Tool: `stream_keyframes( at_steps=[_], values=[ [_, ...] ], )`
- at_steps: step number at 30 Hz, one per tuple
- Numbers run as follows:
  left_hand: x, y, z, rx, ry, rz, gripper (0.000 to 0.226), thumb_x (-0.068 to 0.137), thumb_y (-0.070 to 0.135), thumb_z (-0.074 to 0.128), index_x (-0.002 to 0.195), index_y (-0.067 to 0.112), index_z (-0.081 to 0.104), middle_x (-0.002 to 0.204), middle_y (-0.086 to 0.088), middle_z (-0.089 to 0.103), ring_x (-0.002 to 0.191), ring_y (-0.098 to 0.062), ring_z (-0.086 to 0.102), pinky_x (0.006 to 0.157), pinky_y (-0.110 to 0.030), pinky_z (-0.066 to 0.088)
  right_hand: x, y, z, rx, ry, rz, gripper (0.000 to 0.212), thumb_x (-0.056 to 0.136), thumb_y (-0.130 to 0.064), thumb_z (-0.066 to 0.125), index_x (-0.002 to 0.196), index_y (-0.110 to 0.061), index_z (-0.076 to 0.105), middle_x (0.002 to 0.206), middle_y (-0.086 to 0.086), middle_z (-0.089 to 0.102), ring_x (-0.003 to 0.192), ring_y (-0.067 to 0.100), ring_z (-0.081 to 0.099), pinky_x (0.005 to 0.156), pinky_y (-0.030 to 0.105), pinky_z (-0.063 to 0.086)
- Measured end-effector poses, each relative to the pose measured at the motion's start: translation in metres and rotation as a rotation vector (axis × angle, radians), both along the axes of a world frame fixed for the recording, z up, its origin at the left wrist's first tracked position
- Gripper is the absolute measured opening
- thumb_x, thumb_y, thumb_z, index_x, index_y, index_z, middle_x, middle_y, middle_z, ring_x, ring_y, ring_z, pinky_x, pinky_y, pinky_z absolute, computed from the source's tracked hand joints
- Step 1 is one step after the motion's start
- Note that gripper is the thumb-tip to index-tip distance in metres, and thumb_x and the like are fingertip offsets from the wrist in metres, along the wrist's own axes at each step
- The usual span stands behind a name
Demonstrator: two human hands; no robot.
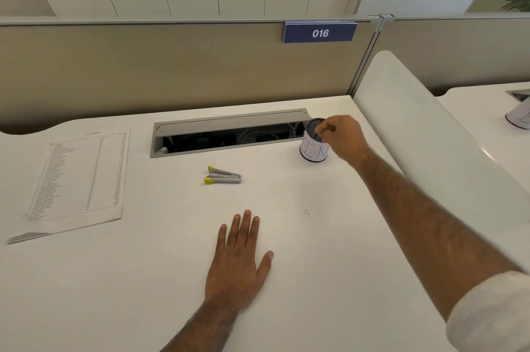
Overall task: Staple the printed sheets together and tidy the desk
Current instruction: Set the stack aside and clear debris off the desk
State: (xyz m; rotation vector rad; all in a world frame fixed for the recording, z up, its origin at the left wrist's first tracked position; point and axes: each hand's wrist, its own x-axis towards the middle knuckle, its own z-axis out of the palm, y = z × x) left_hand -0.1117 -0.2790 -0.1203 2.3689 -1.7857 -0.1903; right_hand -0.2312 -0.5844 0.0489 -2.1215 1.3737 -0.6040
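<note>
The right hand (344, 136) hangs over the mouth of the mesh cup (314, 145), fingertips (322, 130) pinched together just above its rim; whether they grip anything is too small to tell. The left hand (241, 260) lies flat and open on the desk (143, 280), holding nothing. The printed sheets (77, 176) rest well left of both hands; the stapler (223, 175) lies beyond the left fingertips. A small bent staple (307, 212) sits between the hands. Risk: a knuckle nudge may tip the light cup toward the open cable tray (229, 133) beside it.

Sheets (77, 176) left, stapler (223, 175) centre, cup (314, 142) right.
</note>
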Motion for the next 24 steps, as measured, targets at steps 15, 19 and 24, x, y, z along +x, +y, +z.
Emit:
stream_keyframes(
  at_steps=[15, 19, 24],
  values=[
    [0.002, 0.000, -0.002, -0.002, 0.001, -0.002, 0.075, 0.103, 0.059, 0.023, 0.165, 0.020, 0.007, 0.174, 0.000, -0.001, 0.160, -0.019, -0.003, 0.128, -0.047, 0.005, -0.036, 0.123, -0.111, 0.011, 0.435, 0.129, 0.023, 0.092, -0.011, 0.045, 0.094, -0.015, 0.068, 0.098, 0.005, 0.061, 0.090, 0.026, 0.059, 0.075, 0.038, 0.052],
    [0.001, 0.000, -0.002, 0.001, -0.001, -0.004, 0.075, 0.103, 0.059, 0.022, 0.165, 0.020, 0.006, 0.174, 0.000, -0.001, 0.160, -0.019, -0.002, 0.128, -0.047, 0.005, -0.037, 0.112, -0.105, 0.113, 0.322, 0.131, 0.021, 0.085, -0.007, 0.051, 0.084, -0.015, 0.071, 0.094, -0.002, 0.070, 0.090, 0.020, 0.064, 0.076, 0.032, 0.053],
    [0.001, 0.000, -0.002, -0.009, 0.002, -0.001, 0.075, 0.103, 0.058, 0.024, 0.165, 0.019, 0.010, 0.174, -0.002, 0.003, 0.160, -0.020, 0.002, 0.128, -0.048, 0.008, -0.050, 0.109, -0.104, 0.130, 0.266, 0.116, 0.023, 0.089, -0.008, 0.054, 0.095, -0.012, 0.076, 0.101, -0.001, 0.074, 0.096, 0.018, 0.066, 0.083, 0.029, 0.052]
  ],
)
